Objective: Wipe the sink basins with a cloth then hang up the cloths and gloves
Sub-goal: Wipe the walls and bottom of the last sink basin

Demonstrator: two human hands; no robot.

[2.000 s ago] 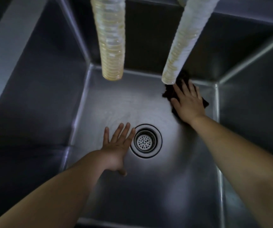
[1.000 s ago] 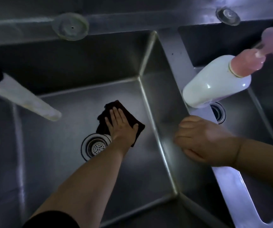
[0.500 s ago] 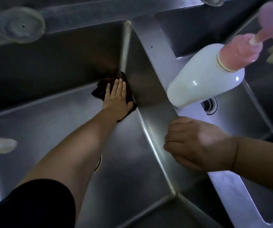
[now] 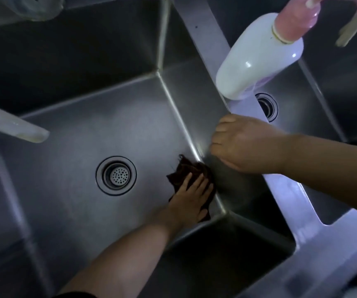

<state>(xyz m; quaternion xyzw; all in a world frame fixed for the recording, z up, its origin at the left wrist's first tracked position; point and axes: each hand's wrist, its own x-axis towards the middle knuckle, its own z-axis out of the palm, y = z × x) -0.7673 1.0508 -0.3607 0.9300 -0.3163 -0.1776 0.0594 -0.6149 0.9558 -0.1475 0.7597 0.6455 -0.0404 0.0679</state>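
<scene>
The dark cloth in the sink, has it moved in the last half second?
Yes. The dark cloth under the left hand slid from the basin's far right corner toward the near right corner, along the right wall, beside the drain.

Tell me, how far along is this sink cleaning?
Still the wiping stage. The left hand presses a dark crumpled cloth onto the steel basin floor beside its right wall, near the round drain strainer. The right hand rests on the divider, fingers curled. Whether any basin is finished cannot be told. Hanging the cloths and gloves is left.
</scene>
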